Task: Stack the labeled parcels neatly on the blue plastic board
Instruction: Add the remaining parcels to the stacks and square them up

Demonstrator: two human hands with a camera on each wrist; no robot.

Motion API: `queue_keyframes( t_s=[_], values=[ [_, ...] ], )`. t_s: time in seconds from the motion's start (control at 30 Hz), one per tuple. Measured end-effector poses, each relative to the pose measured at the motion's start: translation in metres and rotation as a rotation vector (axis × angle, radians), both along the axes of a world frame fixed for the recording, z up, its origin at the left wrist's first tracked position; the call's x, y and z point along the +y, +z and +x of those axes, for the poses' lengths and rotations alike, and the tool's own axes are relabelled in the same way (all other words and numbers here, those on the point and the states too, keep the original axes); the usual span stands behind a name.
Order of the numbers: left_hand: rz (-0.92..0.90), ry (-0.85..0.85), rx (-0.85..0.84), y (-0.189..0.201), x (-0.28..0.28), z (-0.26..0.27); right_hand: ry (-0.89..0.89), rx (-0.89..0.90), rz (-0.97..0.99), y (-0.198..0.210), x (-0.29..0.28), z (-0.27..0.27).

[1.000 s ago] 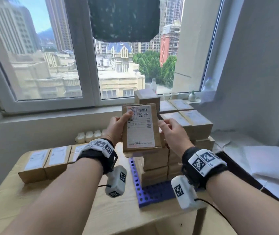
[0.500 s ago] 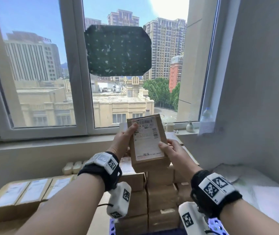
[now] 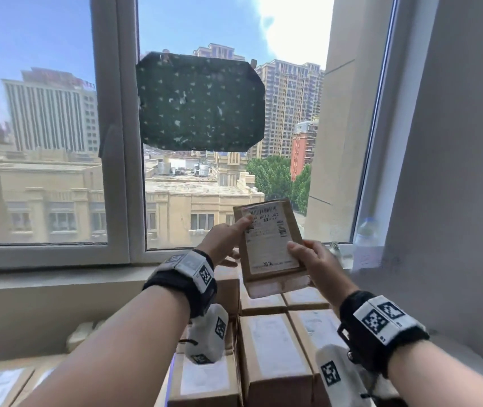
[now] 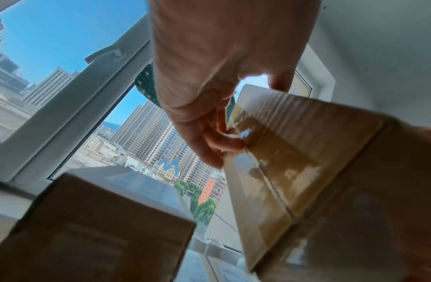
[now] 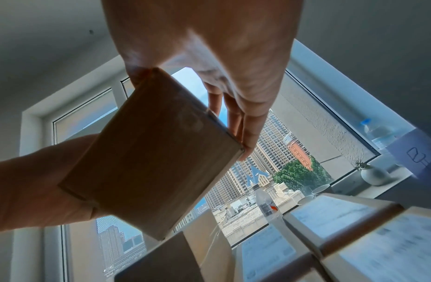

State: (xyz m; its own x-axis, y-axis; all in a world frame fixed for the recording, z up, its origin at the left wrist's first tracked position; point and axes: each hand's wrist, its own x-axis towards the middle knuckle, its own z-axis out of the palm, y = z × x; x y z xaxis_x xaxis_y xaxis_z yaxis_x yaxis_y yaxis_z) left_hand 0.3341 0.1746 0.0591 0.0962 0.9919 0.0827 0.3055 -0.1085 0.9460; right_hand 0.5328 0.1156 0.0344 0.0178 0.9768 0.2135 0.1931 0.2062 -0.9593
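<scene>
Head cam: both hands grip one labeled parcel (image 3: 270, 243) upright, left hand (image 3: 225, 245) with thumb on its label, right hand (image 3: 315, 264) on the lower right edge. It's higher against the window (image 3: 111, 142) than a second ago, just above the stacked parcels (image 3: 275, 359).

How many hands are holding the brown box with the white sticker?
2. The left hand pinches the left edge of the brown cardboard parcel with a white label. The right hand grips its right edge. No other hands show.
</scene>
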Motion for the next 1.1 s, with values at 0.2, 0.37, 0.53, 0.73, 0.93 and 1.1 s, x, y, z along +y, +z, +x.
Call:
queue_keyframes(
  t_s=[0.2,0.37,0.53,0.73,0.93,1.1],
  values=[
    [0.1,0.065,0.28,-0.004,0.058,-0.003,-0.087,0.001,-0.106,-0.014,0.076,-0.003],
    [0.082,0.059,0.398,-0.028,0.085,-0.008,-0.117,0.004,-0.278,-0.028,0.108,-0.009],
    [0.015,0.053,0.511,-0.044,0.092,-0.007,-0.122,-0.012,-0.437,-0.041,0.126,-0.011],
    [-0.002,0.055,0.637,-0.049,0.094,-0.007,-0.088,-0.038,-0.562,-0.05,0.13,-0.014],
    [0.003,0.102,0.716,-0.056,0.093,-0.001,-0.083,-0.102,-0.587,-0.053,0.131,-0.01],
    [0.011,0.109,0.785,-0.058,0.092,0.001,-0.071,-0.186,-0.589,-0.052,0.134,-0.009]
  ],
)
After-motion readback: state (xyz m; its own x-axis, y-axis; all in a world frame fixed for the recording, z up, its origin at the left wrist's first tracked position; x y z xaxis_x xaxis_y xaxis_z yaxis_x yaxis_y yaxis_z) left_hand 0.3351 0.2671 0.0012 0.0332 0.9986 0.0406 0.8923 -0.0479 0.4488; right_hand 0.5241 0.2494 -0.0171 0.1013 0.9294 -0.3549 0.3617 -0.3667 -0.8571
